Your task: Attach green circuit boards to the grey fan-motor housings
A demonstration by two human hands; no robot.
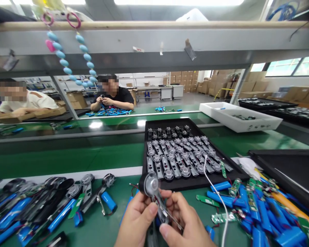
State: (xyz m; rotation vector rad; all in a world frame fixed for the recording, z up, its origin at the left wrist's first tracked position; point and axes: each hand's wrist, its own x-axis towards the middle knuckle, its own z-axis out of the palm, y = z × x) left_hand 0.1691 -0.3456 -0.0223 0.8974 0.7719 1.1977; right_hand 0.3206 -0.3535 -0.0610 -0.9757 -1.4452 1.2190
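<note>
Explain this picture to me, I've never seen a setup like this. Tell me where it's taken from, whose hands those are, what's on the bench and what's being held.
This is one view from a camera worn on a person's head, looking forward and down, so the two bare hands at the bottom are that person's own. The left hand and right hand together hold a metal bracket with a round silver disc at its end. The green bench carries a black tray with rows of similar metal parts. To the right lie blue cylindrical cells and green circuit boards; to the left, more metal parts among blue cells. Farther off, across the bench, a co-worker holds something small.
</note>
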